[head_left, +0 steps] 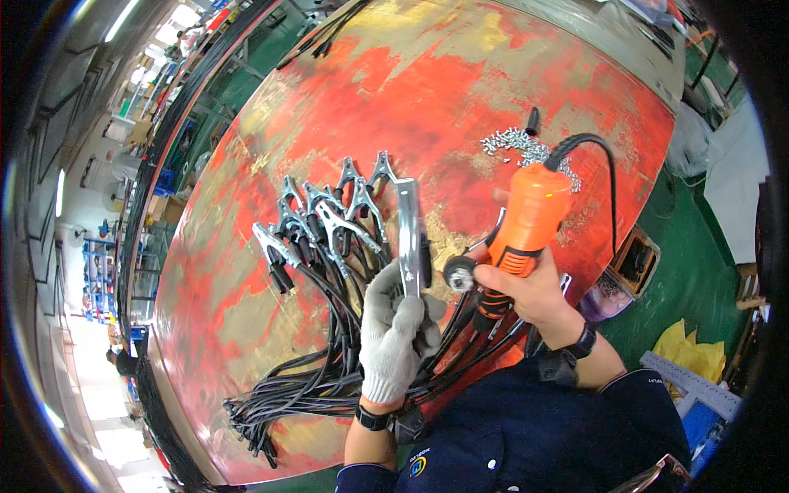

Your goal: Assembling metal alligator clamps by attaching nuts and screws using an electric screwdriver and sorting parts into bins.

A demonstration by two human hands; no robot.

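Partway Through, 1 Silver Piece in Hand

Our gloved left hand (389,341) grips a silver metal piece (408,238) over the table (444,90); our bare right hand (536,297) wraps around an orange power tool (530,209), its round head just beside the piece. We judge the work partway: silver clamps (337,223) at left seem already joined to black cables (304,390), while small fasteners (526,148) lie loose. How many are left, we cannot tell. The piece looks long, narrow and shiny.
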